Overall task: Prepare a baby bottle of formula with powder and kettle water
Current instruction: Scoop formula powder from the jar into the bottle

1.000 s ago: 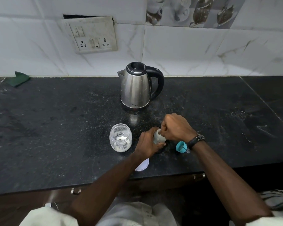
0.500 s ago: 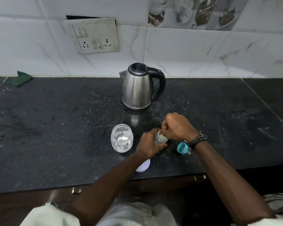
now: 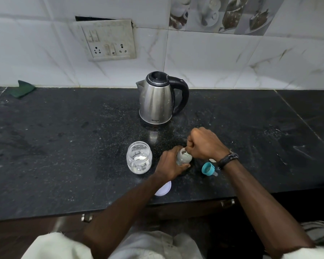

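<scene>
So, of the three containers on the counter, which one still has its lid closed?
The steel kettle at the back: its black lid is down. The glass jar and the baby bottle held by the left hand are both open.

The worktop (image 3: 64,146) is black stone flecked with fine pale specks. At twelve o'clock the kettle (image 3: 155,103) is brushed silver steel with a black lid and handle. The jar (image 3: 139,160) at nine o'clock is clear glass with white powder at its bottom. The bottle (image 3: 183,157) is pale and translucent. At three o'clock lies a teal cap (image 3: 208,168). A white lid (image 3: 164,188) sits at six o'clock. The wall tiles (image 3: 213,62) are white, veined in grey-brown. A dark green cloth (image 3: 22,88) lies at ten o'clock.
</scene>
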A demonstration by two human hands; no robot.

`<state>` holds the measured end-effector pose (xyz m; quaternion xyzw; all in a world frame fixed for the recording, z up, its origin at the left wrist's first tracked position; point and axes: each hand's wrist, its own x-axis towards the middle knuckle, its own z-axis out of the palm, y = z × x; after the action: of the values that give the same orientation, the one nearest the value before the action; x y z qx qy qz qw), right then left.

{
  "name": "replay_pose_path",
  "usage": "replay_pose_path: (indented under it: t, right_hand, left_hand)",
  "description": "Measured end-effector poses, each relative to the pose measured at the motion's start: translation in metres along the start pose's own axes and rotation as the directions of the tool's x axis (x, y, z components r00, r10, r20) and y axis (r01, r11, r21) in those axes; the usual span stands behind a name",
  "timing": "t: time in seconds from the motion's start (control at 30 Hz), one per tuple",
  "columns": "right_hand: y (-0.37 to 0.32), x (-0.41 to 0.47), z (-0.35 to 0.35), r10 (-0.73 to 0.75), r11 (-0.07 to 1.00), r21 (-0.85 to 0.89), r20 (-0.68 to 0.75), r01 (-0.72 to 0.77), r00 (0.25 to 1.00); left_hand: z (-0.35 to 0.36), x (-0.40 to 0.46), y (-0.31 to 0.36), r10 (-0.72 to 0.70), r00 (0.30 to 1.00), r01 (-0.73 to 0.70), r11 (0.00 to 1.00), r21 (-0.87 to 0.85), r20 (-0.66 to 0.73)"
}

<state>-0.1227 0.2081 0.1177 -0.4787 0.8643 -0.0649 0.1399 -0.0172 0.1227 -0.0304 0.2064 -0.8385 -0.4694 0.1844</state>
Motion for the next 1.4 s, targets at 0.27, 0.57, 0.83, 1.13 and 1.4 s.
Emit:
replay_pose_path:
  t: [0.27, 0.57, 0.83, 1.13, 1.4]
  right_hand:
    - [0.001, -0.001, -0.002, 0.024, 0.998, 0.054, 0.024, -0.026, 0.999]
    - [0.0, 0.0, 0.001, 0.045, 0.999, 0.004, -0.028, -0.045, 0.999]
    - [0.001, 0.002, 0.002, 0.041, 0.996, 0.081, 0.038, -0.044, 0.998]
    - [-0.002, 0.0, 0.001, 0.067, 0.998, -0.017, -0.028, -0.067, 0.997]
    - [-0.015, -0.012, -0.052, 0.052, 0.998, -0.024, -0.133, -0.056, 0.99]
  left_hand:
    - [0.001, -0.001, -0.001, 0.008, 1.0, -0.008, 1.0, -0.006, -0.012]
    - [0.003, 0.002, -0.004, 0.007, 1.0, -0.007, 1.0, 0.004, -0.015]
    - [0.003, 0.0, -0.004, 0.001, 1.0, -0.002, 1.0, -0.003, -0.006]
    - [0.002, 0.0, -0.001, -0.007, 1.0, 0.007, 1.0, 0.007, -0.015]
    - [0.0, -0.001, 0.002, -0.015, 1.0, 0.015, 1.0, 0.023, -0.016]
